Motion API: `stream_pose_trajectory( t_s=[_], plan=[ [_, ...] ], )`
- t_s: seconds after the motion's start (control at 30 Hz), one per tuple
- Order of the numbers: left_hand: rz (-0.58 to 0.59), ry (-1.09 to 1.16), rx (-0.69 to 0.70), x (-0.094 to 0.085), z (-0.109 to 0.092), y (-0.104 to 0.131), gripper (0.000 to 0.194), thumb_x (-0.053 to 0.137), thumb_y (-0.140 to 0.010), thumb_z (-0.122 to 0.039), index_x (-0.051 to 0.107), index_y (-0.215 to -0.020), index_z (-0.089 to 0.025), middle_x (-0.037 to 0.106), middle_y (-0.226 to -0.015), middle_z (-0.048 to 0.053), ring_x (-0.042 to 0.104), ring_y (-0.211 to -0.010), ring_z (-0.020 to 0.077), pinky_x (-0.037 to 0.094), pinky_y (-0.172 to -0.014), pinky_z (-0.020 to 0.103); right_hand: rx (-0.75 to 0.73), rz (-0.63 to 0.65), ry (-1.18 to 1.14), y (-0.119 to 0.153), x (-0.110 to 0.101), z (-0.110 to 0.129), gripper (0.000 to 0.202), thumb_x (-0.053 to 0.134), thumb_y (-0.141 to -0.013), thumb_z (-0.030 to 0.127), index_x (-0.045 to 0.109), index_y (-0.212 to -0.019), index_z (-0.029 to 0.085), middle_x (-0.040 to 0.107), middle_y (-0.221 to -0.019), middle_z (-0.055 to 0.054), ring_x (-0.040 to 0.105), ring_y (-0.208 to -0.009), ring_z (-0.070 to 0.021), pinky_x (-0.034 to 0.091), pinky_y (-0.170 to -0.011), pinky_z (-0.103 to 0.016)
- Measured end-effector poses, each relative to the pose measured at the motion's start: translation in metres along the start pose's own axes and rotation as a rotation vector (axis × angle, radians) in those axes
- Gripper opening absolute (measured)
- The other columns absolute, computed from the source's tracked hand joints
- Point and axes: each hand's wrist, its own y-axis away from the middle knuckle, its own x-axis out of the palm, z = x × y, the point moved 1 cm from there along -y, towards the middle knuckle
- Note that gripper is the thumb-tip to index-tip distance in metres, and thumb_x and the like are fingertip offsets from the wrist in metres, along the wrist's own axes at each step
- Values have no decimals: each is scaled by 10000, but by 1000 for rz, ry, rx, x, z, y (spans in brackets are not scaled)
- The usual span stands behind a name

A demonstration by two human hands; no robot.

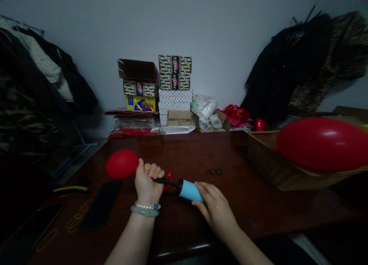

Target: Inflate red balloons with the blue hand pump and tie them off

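My left hand (pixel 148 180), wearing a beaded bracelet and a pale green bangle, is closed in a fist above the table. A small, partly filled red balloon (pixel 122 164) sticks out on its thumb side; its neck is hidden in the fist. From the other side of that fist runs the thin black end of a balloon pump (pixel 191 191) with a light blue barrel. My right hand (pixel 215 205) wraps around the barrel's right end. Behind the pump a small red piece (pixel 168 178) shows, perhaps a limp balloon.
A wicker basket (pixel 270 175) with a large red balloon (pixel 323 144) stands right. Black bands (pixel 214 172) lie mid-table. On the left are a dark phone (pixel 102 205), yellow rubber bands (pixel 75 221) and a yellow strip (pixel 71 188). Stacked boxes (pixel 175 100) stand behind the table.
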Motion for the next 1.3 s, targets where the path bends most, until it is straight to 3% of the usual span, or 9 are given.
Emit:
stream_pose_trajectory(
  t_s=[0.17, 0.3, 0.47, 0.83, 1.13, 1.3],
  plan=[
    [-8, -19, -40, 0, 16, 6, 515, 590, -810, -398, 214, -525, -190, 221, -418, -77, 220, -340, 56, 209, -369, 211, 7, -34, -22, 0, 7, 9, 420, 555, -885, 307, 480, -1283, 196, 602, -1149, -123, 576, -1042, -260, 503, -906, -441],
    [-27, -33, -33, 0, 16, 6, 512, 584, -813, -394, 217, -520, -190, 223, -409, -76, 215, -338, 59, 212, -369, 214, 15, -11, -32, 1, 11, 8, 435, 563, -881, 285, 467, -1294, 190, 589, -1162, -131, 564, -1060, -259, 497, -916, -443],
    [-23, -34, -19, 2, 6, 1, 499, 562, -825, -371, 213, -517, -190, 228, -405, -73, 226, -335, 61, 215, -369, 217, 7, 26, -21, -1, 10, 5, 463, 591, -864, 278, 467, -1299, 184, 580, -1199, -125, 555, -1089, -249, 485, -944, -428],
    [-40, 11, 69, -12, -31, -15, 482, 518, -852, -341, 192, -530, -190, 220, -418, -70, 229, -335, 64, 198, -359, 221, -1, 92, -22, -3, -8, -18, 477, 610, -854, 280, 471, -1303, 205, 592, -1222, -97, 553, -1109, -240, 466, -972, -412],
    [-19, 9, 39, -12, -21, -13, 479, 549, -833, -323, 198, -536, -189, 228, -426, -72, 239, -342, 59, 202, -366, 211, 9, 25, 8, 3, -1, -8, 433, 597, -858, 281, 501, -1270, 188, 602, -1171, -114, 570, -1061, -251, 492, -928, -420],
    [-21, -9, -7, -6, -3, -4, 485, 550, -836, -343, 207, -529, -190, 220, -420, -72, 226, -342, 60, 203, -367, 209, -3, -8, 5, 3, 1, 0, 428, 601, -854, 283, 508, -1256, 169, 616, -1131, -126, 583, -1022, -257, 507, -897, -432]
  ],
)
